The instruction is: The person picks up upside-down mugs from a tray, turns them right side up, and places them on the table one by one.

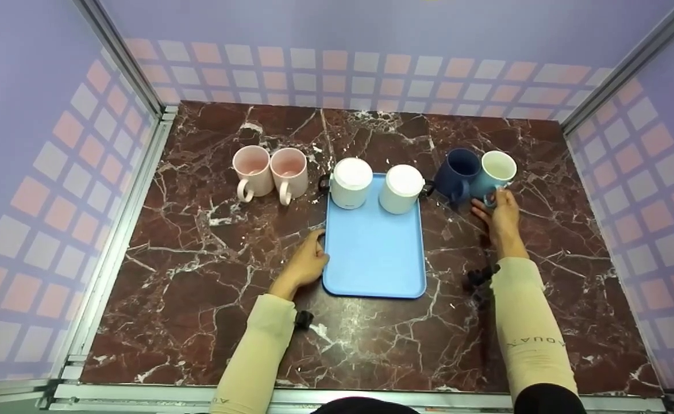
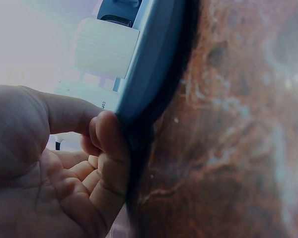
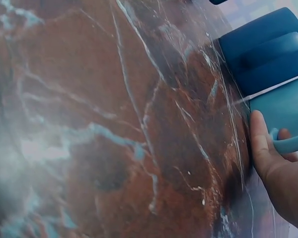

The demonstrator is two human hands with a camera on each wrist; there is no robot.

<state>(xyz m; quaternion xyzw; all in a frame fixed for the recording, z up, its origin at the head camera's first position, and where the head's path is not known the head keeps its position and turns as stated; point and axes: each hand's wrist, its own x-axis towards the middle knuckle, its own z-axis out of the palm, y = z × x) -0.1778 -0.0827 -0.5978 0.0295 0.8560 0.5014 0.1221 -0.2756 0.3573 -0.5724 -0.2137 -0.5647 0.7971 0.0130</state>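
My left hand point(image 1: 305, 261) pinches the left edge of a light blue tray point(image 1: 374, 253); up close in the left wrist view, thumb and fingers meet at the tray rim point(image 2: 151, 69). At the far end of the tray two lidded white mugs point(image 1: 350, 187) point(image 1: 400, 192) stand upright, their black handles pointing outward. On the right, my right hand point(image 1: 504, 218) holds a turquoise mug point(image 1: 482, 184) by its handle point(image 3: 290, 144). That mug stands upright close beside a navy blue mug point(image 1: 447, 183), whose handle faces me.
Two pink mugs point(image 1: 256, 181) point(image 1: 296, 183) stand side by side left of the tray. Everything sits on a dark red marbled tabletop point(image 1: 199, 287). Purple panels with a checked pattern point(image 1: 365, 69) enclose the back and sides, with a metal rail point(image 1: 141, 392) along the front edge.
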